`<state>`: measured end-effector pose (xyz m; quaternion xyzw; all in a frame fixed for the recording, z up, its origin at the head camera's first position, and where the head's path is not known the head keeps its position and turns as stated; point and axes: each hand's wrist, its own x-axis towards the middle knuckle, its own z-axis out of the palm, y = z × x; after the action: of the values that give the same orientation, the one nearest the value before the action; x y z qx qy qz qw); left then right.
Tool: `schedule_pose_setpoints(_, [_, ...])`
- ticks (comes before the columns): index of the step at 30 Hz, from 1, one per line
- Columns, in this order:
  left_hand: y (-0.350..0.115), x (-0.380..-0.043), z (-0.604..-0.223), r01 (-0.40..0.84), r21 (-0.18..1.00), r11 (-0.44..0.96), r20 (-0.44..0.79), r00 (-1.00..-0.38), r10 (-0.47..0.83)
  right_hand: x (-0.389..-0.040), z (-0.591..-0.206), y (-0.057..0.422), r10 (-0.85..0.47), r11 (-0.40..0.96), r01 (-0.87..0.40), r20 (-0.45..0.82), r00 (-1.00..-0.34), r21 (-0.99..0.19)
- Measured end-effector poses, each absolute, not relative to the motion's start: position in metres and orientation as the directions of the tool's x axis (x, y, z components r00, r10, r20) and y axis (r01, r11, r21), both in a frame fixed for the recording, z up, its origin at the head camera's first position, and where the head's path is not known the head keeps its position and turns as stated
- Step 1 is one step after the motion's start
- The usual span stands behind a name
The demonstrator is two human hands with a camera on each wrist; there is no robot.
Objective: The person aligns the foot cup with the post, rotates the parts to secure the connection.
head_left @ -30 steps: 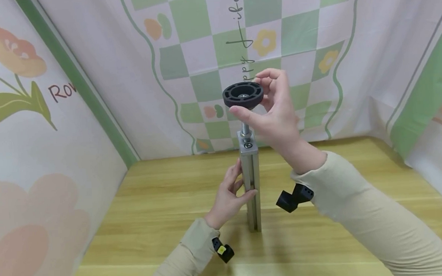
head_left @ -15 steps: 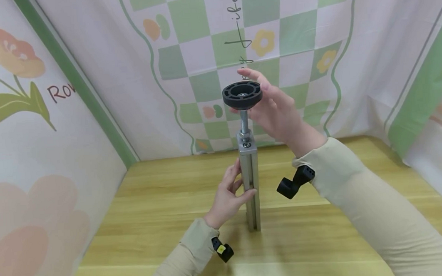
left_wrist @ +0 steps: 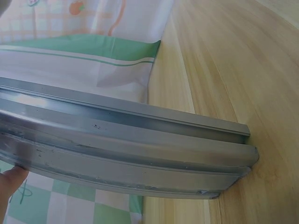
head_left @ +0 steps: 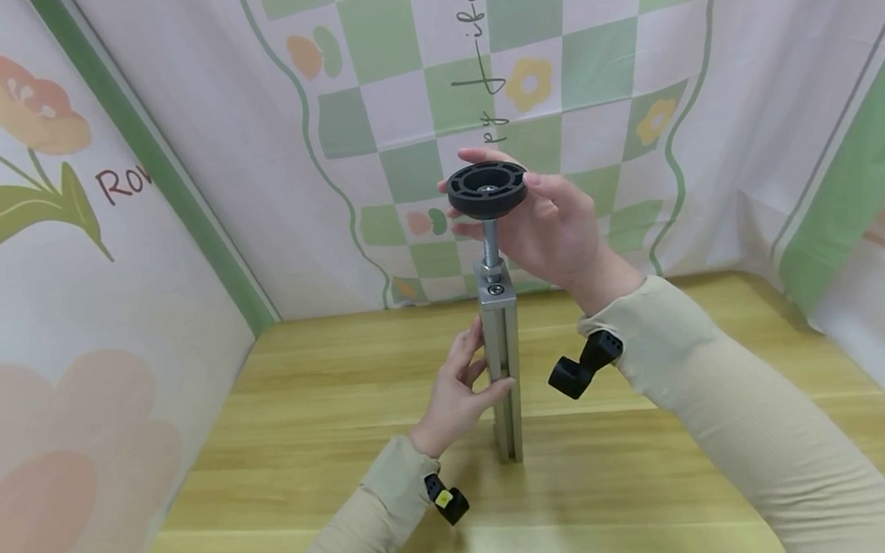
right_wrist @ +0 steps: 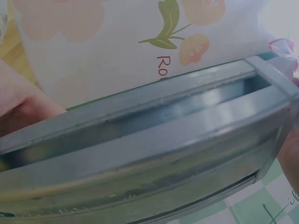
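An aluminium profile (head_left: 500, 340) stands upright on the wooden table, its long grooves showing in both wrist views. From its top end plate rises a threaded rod (head_left: 490, 242), which carries a round black levelling foot (head_left: 488, 206), flat face up. My left hand (head_left: 452, 403) grips the profile at mid-height, thumb across the front and fingers on the left side. Up at the levelling foot, my right hand (head_left: 556, 235) holds it with the thumb at the right rim; the fingers reach behind and show past its left edge. The palm lies behind and right of the rod.
Wooden table (head_left: 328, 383) under the profile. A patterned curtain (head_left: 381, 113) hangs close behind, and a flowered one (head_left: 115, 327) borders the left side. Green-edged cloth (head_left: 837, 214) lines the right. A black mount (head_left: 586, 365) sits on the right wrist, another (head_left: 447, 500) on the left.
My right hand has let its earlier hold go and swung round the levelling foot: the thumb moved from front to right rim, the fingers to behind and left. My left hand has stayed put.
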<state>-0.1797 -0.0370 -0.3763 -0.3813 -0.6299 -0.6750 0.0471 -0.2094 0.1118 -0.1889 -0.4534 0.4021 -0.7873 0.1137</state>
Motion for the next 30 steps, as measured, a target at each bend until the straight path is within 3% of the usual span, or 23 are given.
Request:
schedule_pose_setpoints(7, [-0.0382,-0.1795,-0.3759,0.53,0.823,-0.202,0.562,-0.714,0.416,-0.2113,-0.1896,0.1115,-0.538,-0.629,-0.184,0.593,-0.599,-0.756])
schedule_pose_setpoints(20, [-0.0376,-0.1783,-0.3739,0.524,0.827,-0.205,0.558,-0.719,0.414,-0.2106,-0.1924,0.115,-0.511,-0.626,-0.23,0.614,-0.601,-0.746])
schedule_pose_setpoints(30, [-0.0372,-0.1788,-0.3761,0.535,0.816,-0.219,0.574,-0.707,0.412,-0.2058,-0.1927,0.1166,-0.377,-0.551,-0.385,0.632,-0.677,-0.741])
